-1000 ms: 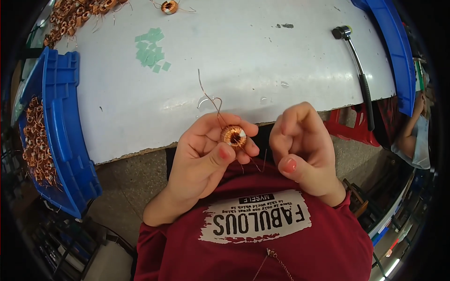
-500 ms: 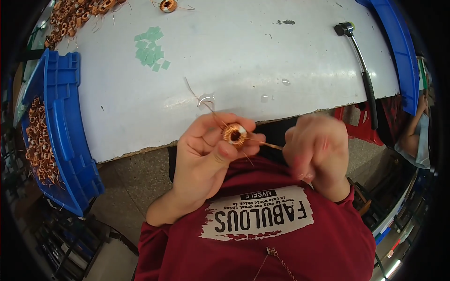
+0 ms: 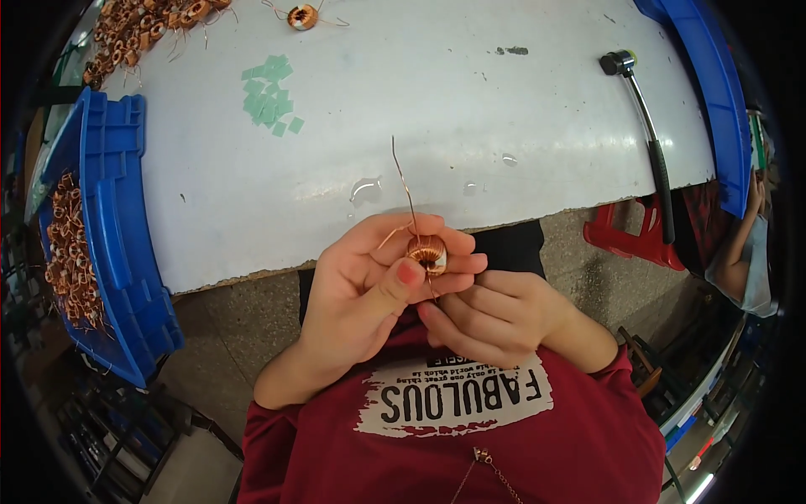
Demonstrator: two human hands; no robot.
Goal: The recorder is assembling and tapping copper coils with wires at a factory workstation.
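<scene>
A copper-wound ring coil (image 3: 429, 254) is held between the thumb and fingers of my left hand (image 3: 346, 290), in front of the table's near edge. One long wire end (image 3: 402, 179) rises from the coil over the tabletop, and a shorter one sticks out beside my left fingers. Just below the coil, my right hand (image 3: 497, 317) is closed, its thumb and forefinger pinched at a wire end (image 3: 433, 291) that comes down from the ring. The curled fingers partly hide that wire.
On the white table (image 3: 277, 185) lie green square pieces (image 3: 270, 97), another coil (image 3: 302, 17), a heap of coils (image 3: 138, 29) and a black-handled hammer (image 3: 651, 134). A blue crate (image 3: 122, 227) with coils stands left, another blue crate (image 3: 714, 92) right. A red stool (image 3: 625, 235) is below.
My right hand has come in from the right, down to the wire under the coil. The coil has turned in my left hand, and its long wire now points more upright.
</scene>
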